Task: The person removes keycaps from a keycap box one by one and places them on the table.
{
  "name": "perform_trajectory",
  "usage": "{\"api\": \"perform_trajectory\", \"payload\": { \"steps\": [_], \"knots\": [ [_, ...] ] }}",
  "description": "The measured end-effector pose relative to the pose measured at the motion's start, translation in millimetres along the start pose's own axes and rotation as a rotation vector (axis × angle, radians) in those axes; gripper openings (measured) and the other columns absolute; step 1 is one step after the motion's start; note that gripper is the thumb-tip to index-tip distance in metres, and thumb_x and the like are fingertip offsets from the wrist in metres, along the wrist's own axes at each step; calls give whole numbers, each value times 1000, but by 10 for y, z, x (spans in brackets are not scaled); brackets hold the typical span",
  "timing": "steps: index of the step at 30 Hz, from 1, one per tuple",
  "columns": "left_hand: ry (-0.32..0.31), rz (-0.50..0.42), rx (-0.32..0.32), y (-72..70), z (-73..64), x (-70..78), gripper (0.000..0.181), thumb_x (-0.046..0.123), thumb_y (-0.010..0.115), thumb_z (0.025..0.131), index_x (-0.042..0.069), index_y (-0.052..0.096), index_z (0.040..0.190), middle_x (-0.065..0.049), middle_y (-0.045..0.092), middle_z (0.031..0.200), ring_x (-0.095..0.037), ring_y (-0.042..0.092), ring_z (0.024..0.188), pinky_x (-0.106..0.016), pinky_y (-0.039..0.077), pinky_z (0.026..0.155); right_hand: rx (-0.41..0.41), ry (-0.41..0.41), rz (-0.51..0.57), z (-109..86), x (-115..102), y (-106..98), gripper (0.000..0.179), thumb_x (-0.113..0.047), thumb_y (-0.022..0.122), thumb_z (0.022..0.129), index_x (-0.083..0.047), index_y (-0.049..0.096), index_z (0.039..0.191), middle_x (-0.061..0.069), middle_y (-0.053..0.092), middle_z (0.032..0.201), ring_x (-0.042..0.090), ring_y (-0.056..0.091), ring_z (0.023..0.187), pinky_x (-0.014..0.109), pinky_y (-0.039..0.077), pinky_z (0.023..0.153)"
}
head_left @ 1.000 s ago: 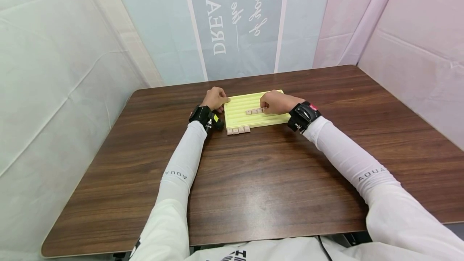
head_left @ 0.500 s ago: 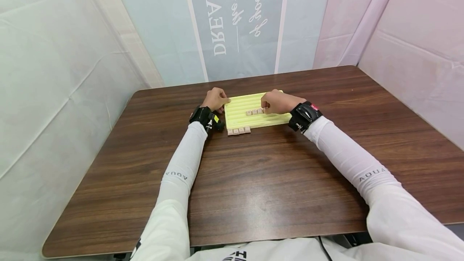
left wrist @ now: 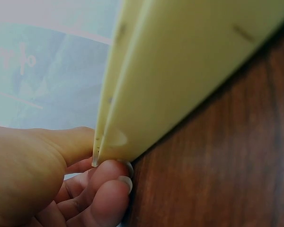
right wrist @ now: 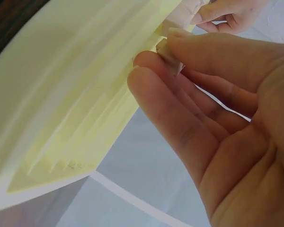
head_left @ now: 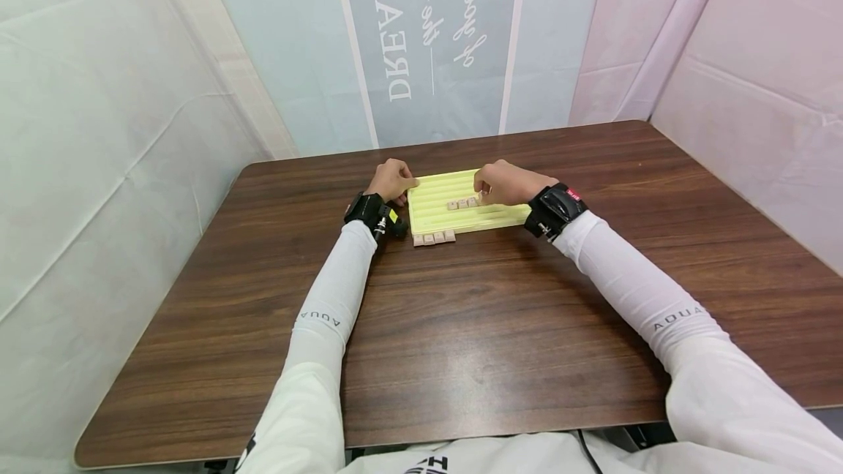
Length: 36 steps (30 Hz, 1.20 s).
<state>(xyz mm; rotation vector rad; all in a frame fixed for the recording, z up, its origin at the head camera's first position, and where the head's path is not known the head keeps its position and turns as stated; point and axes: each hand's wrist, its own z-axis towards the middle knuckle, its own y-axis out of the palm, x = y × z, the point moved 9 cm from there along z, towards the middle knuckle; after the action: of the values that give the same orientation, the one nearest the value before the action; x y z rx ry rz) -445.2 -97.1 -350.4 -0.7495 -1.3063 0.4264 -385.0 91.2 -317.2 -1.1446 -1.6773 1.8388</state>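
- From where I sit, the piece that counts is the small pale tile (right wrist: pixel 170 57) in the right hand (head_left: pixel 508 183), pinched between thumb and fingertip above the yellow tray (head_left: pixel 428 216)
- I see it at the right end of the row of three tiles (head_left: pixel 462 203) lying in the tray; in the head view the fingers cover that end, so I cannot tell whether tile and row touch
- I judge that everything turns on that line-up: the row runs left to right along a groove, the same way as the tray's long axis, and the held tile wants to sit in line with it
- My right hand is much the nearer to the row's end, coming in from the right with its fingertips just beside the last tile
- My left hand (head_left: pixel 392 180) is at the tray's far left, gripping the end of it, thumb on one side and fingers curled on the other, which I reckon steadies it
- Nearer me, a row of four tiles (head_left: pixel 434 238) lies along the left part of the tray's near edge, well apart from the held tile
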Motion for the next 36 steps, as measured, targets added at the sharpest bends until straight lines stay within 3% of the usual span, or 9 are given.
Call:
{"api": "perform_trajectory", "payload": {
  "steps": [13,22,36],
  "knots": [
    [9,6,1,-1,17,1,17,17,62,95,0,62,97,-13,61,81,-17,57,54,-29,55,53,50,-17,-18,-72,-148,-185,17,-7,62,92,-1,67,106,13,67,102,26,64,96,40,54,84],
    [12,4,1,3,-12,7,18,17,61,96,0,62,98,-13,60,81,-15,55,53,-29,55,53,53,-59,-11,-120,-292,-245,20,-9,59,94,-1,64,112,14,65,106,27,63,101,39,53,88],
    [8,1,4,2,6,2,17,17,61,95,1,62,97,-14,61,82,-16,57,53,-29,56,53,58,-97,-21,-178,-489,-326,14,-10,60,94,-6,64,106,10,66,103,22,63,99,37,53,87]
  ]
}}
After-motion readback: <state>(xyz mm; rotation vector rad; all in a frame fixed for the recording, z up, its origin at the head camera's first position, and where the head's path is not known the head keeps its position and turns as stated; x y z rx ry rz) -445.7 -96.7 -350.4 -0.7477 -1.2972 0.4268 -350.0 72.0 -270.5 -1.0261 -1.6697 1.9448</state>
